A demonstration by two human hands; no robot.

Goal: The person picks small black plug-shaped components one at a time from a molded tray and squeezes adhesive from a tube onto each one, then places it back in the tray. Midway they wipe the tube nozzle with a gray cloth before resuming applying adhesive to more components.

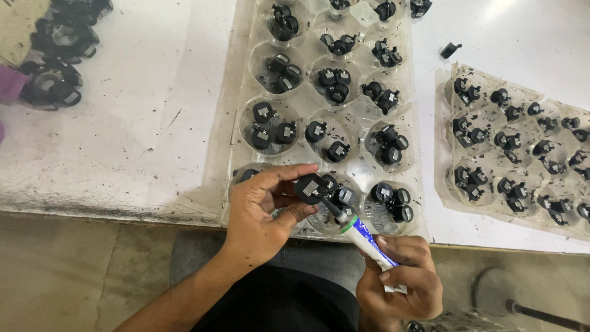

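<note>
Overhead, left hand [261, 212] pinches a small black part [309, 187] above the clear tray [243, 110] of similar parts. Right hand [402, 280] grips a glue tube [362, 237], its nozzle touching the part.

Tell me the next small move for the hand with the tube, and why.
Probably squeeze gently: the right hand grips the white tube, whose dark nozzle already meets the small black part pinched in the left hand above the clear tray.
</note>
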